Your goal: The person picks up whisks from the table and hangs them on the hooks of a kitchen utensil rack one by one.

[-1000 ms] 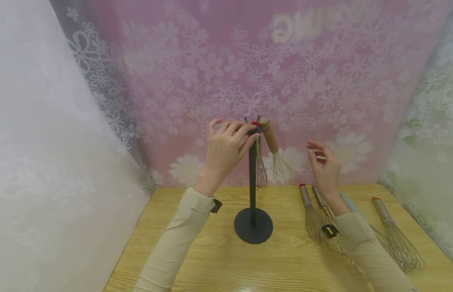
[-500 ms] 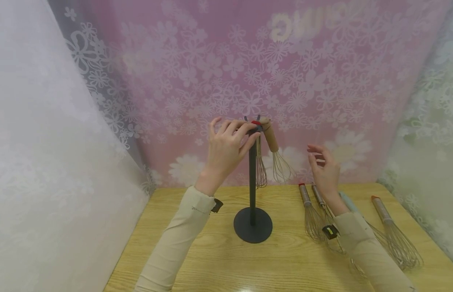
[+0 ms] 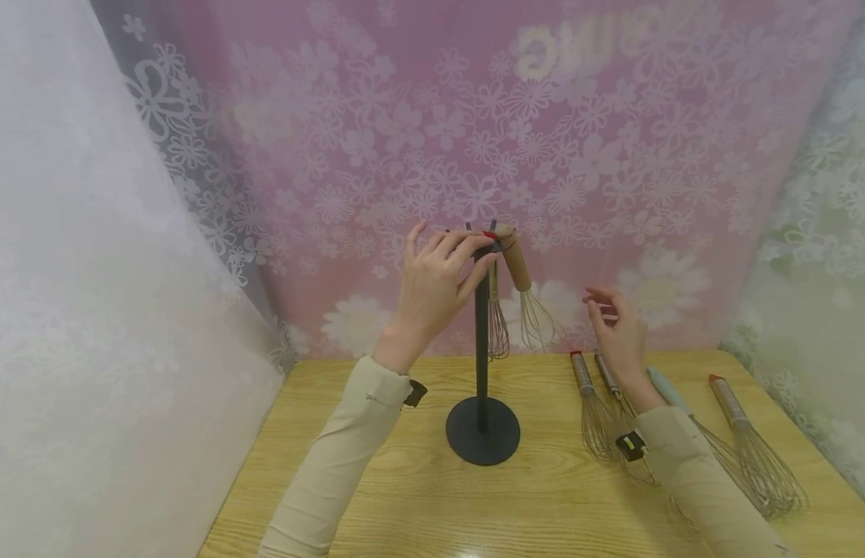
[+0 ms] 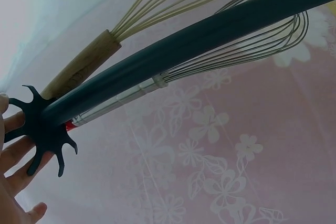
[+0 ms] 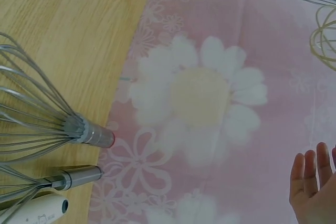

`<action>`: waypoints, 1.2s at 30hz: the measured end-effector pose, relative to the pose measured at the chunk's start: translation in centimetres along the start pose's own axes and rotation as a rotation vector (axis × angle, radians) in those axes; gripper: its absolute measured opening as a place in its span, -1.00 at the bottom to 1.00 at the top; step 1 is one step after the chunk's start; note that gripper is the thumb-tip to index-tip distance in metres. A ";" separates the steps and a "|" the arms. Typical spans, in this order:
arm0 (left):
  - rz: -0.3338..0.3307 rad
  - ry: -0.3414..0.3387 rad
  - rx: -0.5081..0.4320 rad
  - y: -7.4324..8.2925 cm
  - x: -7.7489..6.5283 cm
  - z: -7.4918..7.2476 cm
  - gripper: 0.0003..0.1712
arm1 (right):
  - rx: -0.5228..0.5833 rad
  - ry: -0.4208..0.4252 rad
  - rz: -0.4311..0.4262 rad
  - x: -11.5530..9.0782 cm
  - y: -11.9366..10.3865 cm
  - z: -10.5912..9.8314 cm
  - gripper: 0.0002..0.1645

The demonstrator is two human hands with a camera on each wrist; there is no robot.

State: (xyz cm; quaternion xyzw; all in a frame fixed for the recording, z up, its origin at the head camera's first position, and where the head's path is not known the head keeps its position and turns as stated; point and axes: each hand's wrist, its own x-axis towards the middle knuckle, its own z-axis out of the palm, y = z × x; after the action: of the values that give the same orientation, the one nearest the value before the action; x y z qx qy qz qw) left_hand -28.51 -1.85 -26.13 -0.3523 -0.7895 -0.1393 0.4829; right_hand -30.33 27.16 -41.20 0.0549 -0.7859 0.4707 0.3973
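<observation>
A black hook stand (image 3: 482, 349) rises from a round base on the table. My left hand (image 3: 432, 283) is at its top, thumb and forefinger pinching the hook end; the other fingers spread behind the hooks in the left wrist view. From the hooks hang a wooden-handled whisk (image 3: 518, 263) and a metal-handled whisk (image 4: 121, 100) with a red end, both wire loops down. To the right, above the table whisks, my right hand (image 3: 622, 333) hovers with loosely bent fingers, holding nothing. Its fingers also show in the right wrist view, well apart from the hanging wires.
On the right of the wooden table (image 3: 404, 496) lie a red-ended whisk (image 3: 584, 380), a slim metal-handled whisk (image 3: 605, 372), a whisk with a pale blue handle (image 3: 666, 387) and a large whisk (image 3: 735, 411). Flowered curtains (image 3: 377, 155) close in the back and sides.
My right hand has sunk slightly. My left hand keeps its place at the stand's top with only a tiny shift of the fingers; the hanging whisks stay put.
</observation>
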 end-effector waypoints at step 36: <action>-0.013 0.022 -0.013 0.0 -0.3 0.4 -0.74 | -0.135 -0.244 0.222 -1.4 6.2 1.1 -0.57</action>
State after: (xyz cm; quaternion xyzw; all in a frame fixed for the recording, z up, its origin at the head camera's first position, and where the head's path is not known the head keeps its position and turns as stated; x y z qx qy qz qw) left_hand -28.67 -1.81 -26.61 -0.3486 -0.7855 -0.1514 0.4884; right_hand -32.84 29.31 -46.76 -0.0023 -0.8594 0.4474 0.2473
